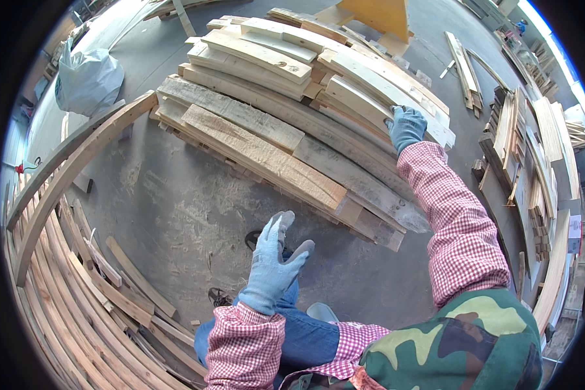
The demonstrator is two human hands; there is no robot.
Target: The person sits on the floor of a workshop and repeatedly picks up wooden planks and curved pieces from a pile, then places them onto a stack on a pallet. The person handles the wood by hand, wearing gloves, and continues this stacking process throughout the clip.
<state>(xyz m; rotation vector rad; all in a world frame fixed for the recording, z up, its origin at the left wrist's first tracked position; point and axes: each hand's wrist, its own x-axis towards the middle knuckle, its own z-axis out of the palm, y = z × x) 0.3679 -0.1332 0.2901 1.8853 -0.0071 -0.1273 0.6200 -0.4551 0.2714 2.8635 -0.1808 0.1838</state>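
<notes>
My right hand (407, 126), in a blue-grey work glove, reaches to the right part of a low stack of lumber. Its fingers curl over a pale wooden board (358, 101) near the top, with the thumb against the board's side; the grip is partly hidden by the glove. My left hand (273, 263), gloved the same way, hovers over the floor in front of the stack, fingers and thumb apart and nothing between them. Closest to it lies a rough-sawn board (263, 153) along the stack's near side. Greyer, weathered planks (229, 107) lie behind that one.
Long timber strips (68, 302) cover the lower left, with two beams (85, 156) slanting above them. A white plastic sack (90, 80) stands upper left. More stacked boards (509, 136) line the right. A yellow panel (378, 17) rises behind the stack. Sawdust marks the concrete floor (185, 229).
</notes>
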